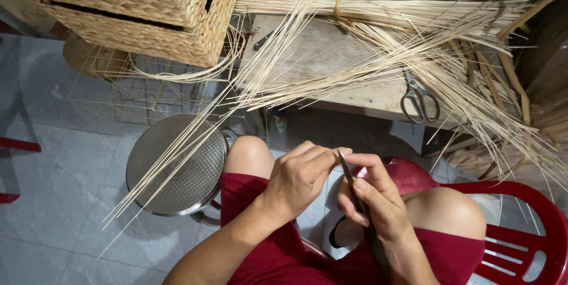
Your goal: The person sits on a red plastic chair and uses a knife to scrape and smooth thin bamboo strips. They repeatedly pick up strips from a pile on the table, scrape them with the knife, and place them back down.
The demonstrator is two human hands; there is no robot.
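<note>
A: Head view, leftmost first: what's there?

B: A woven straw-coloured box basket (142,10) at the top left, a thin wire frame (148,99) under it, then a round perforated metal stool (177,164) on the grey tiled floor (59,202). Long pale reed strips (236,93) slant across the stool from the low wooden workbench (319,60), lying between the stool and the knees.

A: Any packages or labels?

B: Only a small can (280,121) under the bench edge; its label is too small to tell. Steel scissors (419,100) lie on the bench's right side, beside a tied bundle of pale reeds (378,10).

A: And the hands?

B: The left hand (299,178) has fingers curled together, pinching at the tip of a narrow dark-handled knife (350,181). The right hand (378,202) is closed around the knife's handle, blade up between both hands, above the lap. A red plastic chair (520,226) sits at the right.
</note>
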